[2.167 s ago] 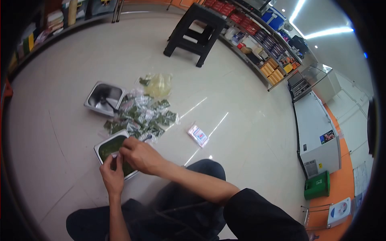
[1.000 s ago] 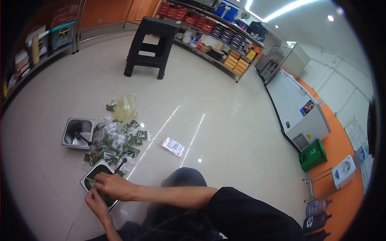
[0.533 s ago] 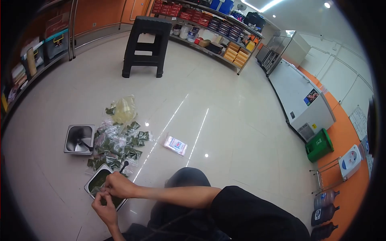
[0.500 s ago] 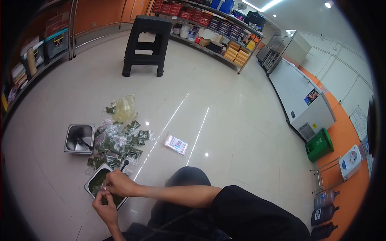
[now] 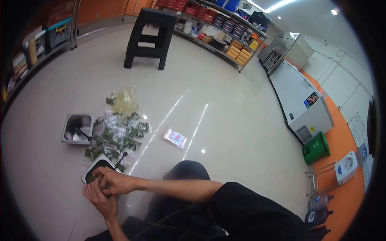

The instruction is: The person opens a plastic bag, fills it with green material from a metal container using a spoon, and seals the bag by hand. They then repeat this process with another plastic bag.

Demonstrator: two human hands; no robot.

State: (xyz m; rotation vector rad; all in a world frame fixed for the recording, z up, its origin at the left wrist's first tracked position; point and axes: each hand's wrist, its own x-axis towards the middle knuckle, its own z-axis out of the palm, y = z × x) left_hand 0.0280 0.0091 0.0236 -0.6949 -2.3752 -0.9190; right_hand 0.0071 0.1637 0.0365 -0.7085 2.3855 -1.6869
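Both hands meet over a steel food pan (image 5: 85, 175) of dark green contents. My left hand (image 5: 100, 201) is palm up with curled fingers, around what looks like a small zip bag (image 5: 105, 187), mostly hidden. From the right, my right hand (image 5: 116, 180) bends over it, its fingers closed against the left ones. A dark-handled utensil (image 5: 124, 155) leans out of the pan's far corner. Just beyond lies a heap of small clear bags filled with green (image 5: 116, 134).
A second steel pan (image 5: 72, 138) with a dark-handled utensil sits left of the heap. Behind the heap is a yellowish plastic bag (image 5: 125, 100). A packet (image 5: 174, 138) lies on the tiles. Farther off stand a black stool (image 5: 149, 52), shelving (image 5: 213, 50), a freezer (image 5: 299, 100) and a green bin (image 5: 316, 148).
My hands were pinching the small bag's top edge with fingertips; now they are pressed closer together and wrap around it. The view has tilted slightly.
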